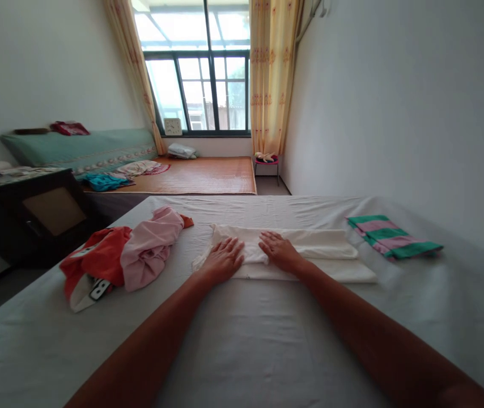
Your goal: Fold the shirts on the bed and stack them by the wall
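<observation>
A white garment (322, 243), folded into a long strip, lies across the sheet-covered surface in front of me. My left hand (224, 259) rests flat on its left part, fingers stretched out. Just to the right, my right hand (282, 252) also lies flat on the cloth with its fingers extended. Neither hand grips the fabric. Parts of the garment under my palms are hidden, and its exact kind cannot be made out.
On the left lie a crumpled pink garment (151, 249) and a red one (97, 260). A folded green-and-pink striped cloth (395, 237) is at the right. Beyond are a mat-covered bed (208, 173), a dark cabinet (8, 221) and a small stool (266, 160).
</observation>
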Available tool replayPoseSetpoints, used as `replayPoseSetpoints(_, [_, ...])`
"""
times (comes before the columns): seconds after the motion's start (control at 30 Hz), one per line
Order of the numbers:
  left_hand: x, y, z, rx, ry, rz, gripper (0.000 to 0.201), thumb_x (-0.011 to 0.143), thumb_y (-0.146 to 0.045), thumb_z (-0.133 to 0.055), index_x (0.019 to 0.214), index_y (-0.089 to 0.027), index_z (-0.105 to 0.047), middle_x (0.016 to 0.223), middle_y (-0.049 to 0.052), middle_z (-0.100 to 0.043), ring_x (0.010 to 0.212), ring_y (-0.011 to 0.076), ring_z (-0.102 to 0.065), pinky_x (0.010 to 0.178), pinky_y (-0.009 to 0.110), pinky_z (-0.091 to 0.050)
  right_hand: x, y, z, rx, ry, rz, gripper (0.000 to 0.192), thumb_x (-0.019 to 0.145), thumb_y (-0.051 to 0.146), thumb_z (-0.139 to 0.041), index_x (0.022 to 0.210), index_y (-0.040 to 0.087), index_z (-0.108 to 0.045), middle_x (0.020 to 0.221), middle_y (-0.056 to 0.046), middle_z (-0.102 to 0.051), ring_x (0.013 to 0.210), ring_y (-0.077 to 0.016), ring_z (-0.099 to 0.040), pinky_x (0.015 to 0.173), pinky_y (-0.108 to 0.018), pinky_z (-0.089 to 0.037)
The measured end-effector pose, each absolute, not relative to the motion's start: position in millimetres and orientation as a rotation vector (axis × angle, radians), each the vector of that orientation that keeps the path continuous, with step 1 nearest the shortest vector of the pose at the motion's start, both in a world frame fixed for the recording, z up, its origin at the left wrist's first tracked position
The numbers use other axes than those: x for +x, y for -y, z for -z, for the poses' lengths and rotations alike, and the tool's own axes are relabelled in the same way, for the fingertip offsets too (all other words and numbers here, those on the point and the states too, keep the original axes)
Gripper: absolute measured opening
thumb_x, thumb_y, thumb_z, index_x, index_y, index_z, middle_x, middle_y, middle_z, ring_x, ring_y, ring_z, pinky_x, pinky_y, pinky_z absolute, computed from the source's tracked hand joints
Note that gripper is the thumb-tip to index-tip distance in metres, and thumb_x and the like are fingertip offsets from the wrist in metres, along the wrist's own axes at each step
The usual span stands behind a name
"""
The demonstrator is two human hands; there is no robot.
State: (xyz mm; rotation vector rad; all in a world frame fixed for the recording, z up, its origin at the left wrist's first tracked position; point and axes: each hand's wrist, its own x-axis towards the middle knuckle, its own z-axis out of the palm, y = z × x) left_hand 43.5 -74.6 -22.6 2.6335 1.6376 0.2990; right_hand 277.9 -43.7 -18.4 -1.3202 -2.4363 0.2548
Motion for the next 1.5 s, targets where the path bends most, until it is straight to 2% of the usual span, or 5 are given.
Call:
replayPoseSetpoints(0.33, [46, 73, 22, 2.591, -1.756, -0.248, 0.053, 0.093, -0.051, -0.032, 0.142, -0.029, -0.038, 0.151, 0.008, -0.033, 0.14, 0.0294, -0.024, 0.11, 0.048, -0.021, 407, 29, 42, -2.091, 2.177, -0.077, 0.062, 0.095, 0.053, -0.021, 0.146, 0.02, -0.03, 0.153, -0.007, -0.028, 0.141, -0.0221, -0.02, 0.114, -0.044, -0.014])
replayPoseSetpoints(0.53, [44, 72, 26, 2.603, -1.752, -0.275, 0.055, 0.093, -0.051, -0.031, 0.142, -0.027, -0.038, 0.15, 0.01, -0.034, 0.14, 0.0313, -0.024, 0.11, 0.049, -0.02, 472, 38, 43, -2.243, 1.97, 0.135, 0.053, 0.093, 0.034, -0.035, 0.139, 0.009, -0.04, 0.146, -0.016, -0.039, 0.135, -0.0247, -0.033, 0.11, -0.036, -0.025])
replayPoseSetpoints(0.73, [45, 73, 26, 2.628, -1.738, -0.3, 0.053, 0.093, -0.05, -0.032, 0.141, -0.027, -0.04, 0.149, 0.01, -0.035, 0.139, 0.0302, -0.026, 0.11, 0.049, -0.02, 504, 56, 22, -2.377, 1.847, -0.004, 0.064, 0.083, 0.057, -0.049, 0.123, 0.007, -0.056, 0.116, -0.022, -0.062, 0.108, -0.0313, -0.058, 0.088, -0.037, -0.043])
replayPoseSetpoints(1.1, [44, 78, 22, 2.616, -1.734, -0.265, 0.053, 0.094, -0.049, -0.031, 0.141, -0.026, -0.039, 0.149, 0.01, -0.036, 0.139, 0.0303, -0.027, 0.11, 0.05, -0.02, 492, 61, -5, -2.308, 1.838, -0.518, 0.031, 0.078, 0.039, -0.06, 0.088, 0.012, -0.071, 0.085, -0.013, -0.07, 0.076, -0.0229, -0.065, 0.065, -0.028, -0.045])
replayPoseSetpoints(1.5, [37, 79, 24, 2.613, -1.672, -0.299, 0.055, 0.094, -0.05, -0.03, 0.141, -0.025, -0.04, 0.149, 0.011, -0.035, 0.138, 0.0327, -0.027, 0.11, 0.05, -0.02, 339, 53, -44, -2.032, 2.256, 0.123, 0.025, 0.078, 0.028, -0.056, 0.102, 0.018, -0.056, 0.092, -0.009, -0.07, 0.082, -0.0204, -0.063, 0.063, -0.025, -0.035])
